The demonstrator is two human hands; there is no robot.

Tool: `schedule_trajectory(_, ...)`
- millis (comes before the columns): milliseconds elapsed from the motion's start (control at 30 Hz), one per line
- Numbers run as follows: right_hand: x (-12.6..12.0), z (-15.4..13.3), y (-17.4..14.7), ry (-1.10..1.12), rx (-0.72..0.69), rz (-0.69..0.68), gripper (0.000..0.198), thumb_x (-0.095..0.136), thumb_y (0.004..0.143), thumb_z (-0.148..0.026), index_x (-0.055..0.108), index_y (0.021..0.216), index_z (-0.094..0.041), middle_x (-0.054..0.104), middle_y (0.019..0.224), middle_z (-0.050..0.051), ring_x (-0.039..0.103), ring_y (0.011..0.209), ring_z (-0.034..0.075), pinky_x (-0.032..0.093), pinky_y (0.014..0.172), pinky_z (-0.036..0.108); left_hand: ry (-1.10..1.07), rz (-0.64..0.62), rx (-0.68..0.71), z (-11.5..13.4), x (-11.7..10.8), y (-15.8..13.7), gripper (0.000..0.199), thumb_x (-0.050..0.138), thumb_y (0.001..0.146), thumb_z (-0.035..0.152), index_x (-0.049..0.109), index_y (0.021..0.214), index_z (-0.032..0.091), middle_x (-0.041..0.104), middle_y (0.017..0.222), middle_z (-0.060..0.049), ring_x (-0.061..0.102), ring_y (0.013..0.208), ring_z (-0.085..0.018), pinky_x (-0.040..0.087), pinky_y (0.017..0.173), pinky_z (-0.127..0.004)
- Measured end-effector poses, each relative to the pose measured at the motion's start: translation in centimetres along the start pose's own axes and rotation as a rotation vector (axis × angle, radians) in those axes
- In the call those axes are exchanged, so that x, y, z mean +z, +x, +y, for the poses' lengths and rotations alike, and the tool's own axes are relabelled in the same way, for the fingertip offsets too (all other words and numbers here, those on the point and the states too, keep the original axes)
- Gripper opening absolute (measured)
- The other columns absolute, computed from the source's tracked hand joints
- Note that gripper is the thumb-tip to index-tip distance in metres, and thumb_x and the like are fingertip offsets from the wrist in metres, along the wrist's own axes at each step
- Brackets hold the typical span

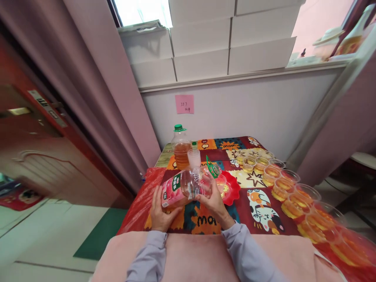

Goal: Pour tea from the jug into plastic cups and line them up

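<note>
A large clear juice bottle (188,186) with a pink label is held tilted nearly on its side, its neck pointing right. My left hand (161,211) is closed around the base end. My right hand (216,201) grips the neck end from the right, with the fingers underneath. Near the neck is a green plastic carrying ring (213,168). The clear plastic around my right fingers overlaps, so I cannot tell whether a cup is there too. A stack of clear plastic cups (194,157) stands just behind the bottle. Right of my hand lies a red scalloped dish (234,190).
Another bottle of amber juice (181,150) with a green cap stands at the back left. Several clear cups of yellowish drink (283,188) line the right edge of the patterned tablecloth (202,221). A pink note (184,104) is stuck on the wall.
</note>
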State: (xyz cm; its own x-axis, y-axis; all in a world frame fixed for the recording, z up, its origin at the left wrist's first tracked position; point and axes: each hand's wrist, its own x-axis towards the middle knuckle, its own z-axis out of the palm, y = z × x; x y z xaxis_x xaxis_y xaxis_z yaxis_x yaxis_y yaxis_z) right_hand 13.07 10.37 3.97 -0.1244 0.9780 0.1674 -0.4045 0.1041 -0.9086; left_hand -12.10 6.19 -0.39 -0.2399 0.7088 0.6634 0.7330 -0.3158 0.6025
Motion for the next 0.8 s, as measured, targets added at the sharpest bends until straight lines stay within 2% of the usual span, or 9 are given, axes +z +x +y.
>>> schedule_trajectory(67,-0.1,0.6,-0.1,0.032,-0.011,0.035,0.098,0.1,0.064,-0.059,0.052,0.145,-0.031,0.043,0.169,0.017,0.062,0.143,0.04,0.068,0.094,0.048,-0.179,0.045,-0.129,-0.2,0.0,0.1,0.12,0.085,0.07,0.079,0.043,0.166,0.02,0.05,0.166,-0.025,0.05,0.152,-0.045,0.047,0.121,-0.06)
schedule_trajectory(133,-0.2,1.0,-0.2,0.052,-0.012,0.051,0.1,0.1,0.063,-0.059,0.051,0.147,-0.032,0.044,0.168,0.017,0.062,0.142,0.04,0.069,0.094,0.049,-0.405,0.139,-0.351,-0.5,0.3,0.3,0.111,0.072,0.079,0.085,0.044,0.166,0.021,0.055,0.162,-0.024,0.058,0.146,-0.042,0.053,0.114,-0.057)
schedule_trajectory(233,-0.2,1.2,-0.2,0.081,-0.011,0.051,0.105,0.1,0.063,-0.059,0.049,0.151,-0.034,0.047,0.167,0.016,0.062,0.142,0.041,0.069,0.095,0.051,-0.623,0.217,-0.623,-0.9,1.1,0.9,0.083,0.056,0.092,0.08,0.067,0.146,0.019,0.073,0.139,-0.022,0.071,0.129,-0.038,0.059,0.105,-0.055)
schedule_trajectory(333,-0.3,1.0,-0.1,0.099,-0.002,0.043,0.106,0.101,0.062,-0.058,0.048,0.151,-0.034,0.045,0.169,0.016,0.062,0.143,0.041,0.069,0.096,0.051,-0.752,0.159,-0.718,-1.2,2.0,1.5,0.063,0.059,0.093,0.069,0.08,0.123,0.017,0.081,0.118,-0.019,0.076,0.118,-0.037,0.061,0.103,-0.056)
schedule_trajectory(400,-0.4,0.9,-0.1,0.096,0.001,0.04,0.105,0.101,0.062,-0.058,0.049,0.15,-0.034,0.043,0.17,0.015,0.062,0.143,0.041,0.069,0.096,0.051,-0.872,0.105,-0.786,-1.4,2.4,1.7,0.051,0.066,0.09,0.059,0.083,0.117,0.018,0.083,0.113,-0.017,0.077,0.118,-0.037,0.06,0.106,-0.057)
schedule_trajectory(500,-0.5,1.1,-0.1,0.09,0.008,0.037,0.106,0.101,0.064,-0.059,0.048,0.152,-0.035,0.045,0.168,0.016,0.063,0.142,0.041,0.068,0.097,0.051,-0.963,0.054,-0.822,-1.5,2.7,1.7,0.048,0.067,0.089,0.053,0.083,0.118,0.019,0.083,0.115,-0.016,0.074,0.123,-0.038,0.059,0.109,-0.058)
schedule_trajectory(667,-0.1,2.3,-0.2,0.162,0.045,0.046,0.126,0.1,0.061,-0.066,0.032,0.163,-0.037,0.057,0.155,0.018,0.067,0.136,0.039,0.065,0.103,0.055,-0.961,0.01,-0.785,-0.6,2.3,1.8,0.053,0.065,0.091,0.056,0.081,0.124,0.018,0.082,0.121,-0.015,0.072,0.127,-0.039,0.059,0.109,-0.059)
schedule_trajectory(800,0.5,2.7,-0.4,0.231,0.039,0.048,0.132,0.099,0.061,-0.07,0.027,0.167,-0.038,0.057,0.155,0.018,0.067,0.137,0.038,0.068,0.096,0.05,-1.002,0.005,-0.709,1.1,1.5,1.9,0.062,0.057,0.098,0.06,0.069,0.147,0.025,0.074,0.143,-0.012,0.066,0.137,-0.04,0.058,0.111,-0.061)
